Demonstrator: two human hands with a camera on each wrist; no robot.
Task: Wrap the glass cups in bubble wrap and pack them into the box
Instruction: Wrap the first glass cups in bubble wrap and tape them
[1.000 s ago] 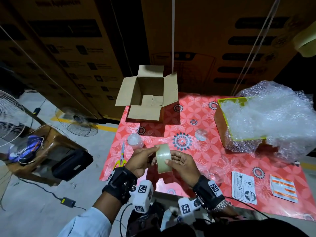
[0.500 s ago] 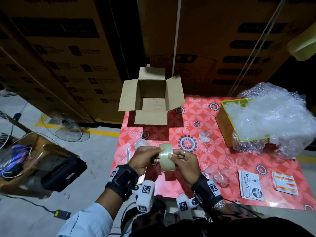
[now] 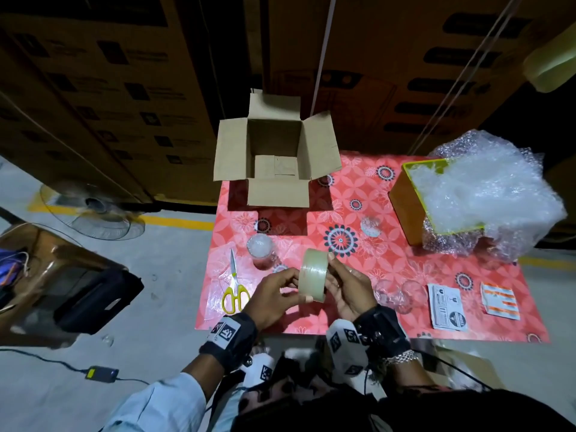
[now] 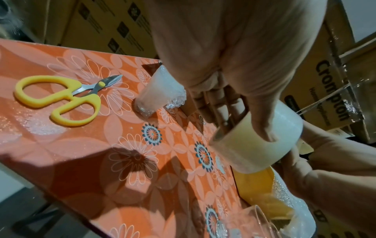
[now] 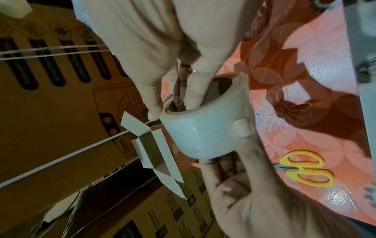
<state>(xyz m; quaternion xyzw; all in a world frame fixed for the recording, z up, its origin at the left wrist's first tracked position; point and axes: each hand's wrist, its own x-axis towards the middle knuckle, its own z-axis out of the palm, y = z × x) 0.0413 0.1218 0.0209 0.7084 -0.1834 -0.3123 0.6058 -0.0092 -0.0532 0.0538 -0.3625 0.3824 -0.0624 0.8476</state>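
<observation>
**Clear tape roll held up between two hands over the bench**

Clear tape takes centre stage: the tape roll sits just below the middle of the head view, lifted off the bench and gripped from both sides. The left hand comes in from the lower left, thumb laid across the roll's outer band, the other fingers curled behind it. The right hand closes in from the right; the right wrist view shows its fingers dipping into the roll's core with the thumb against the rim.

Up at top centre, the box stands at the far edge of the bench, all four flaps spread, nothing visible inside but its bottom flaps. Left of the hands, one glass cup stuffed with bubble wrap stands upright, and the yellow-handled scissors lie just beside it, blades pointing away from the person. Toward the middle right, a second stuffed cup stands alone. Lower right, bare glass cups are grouped beside the right wrist. At upper right, a heap of bubble wrap spills out of a yellow bin. Printed labels lie flat at the lower right.
</observation>
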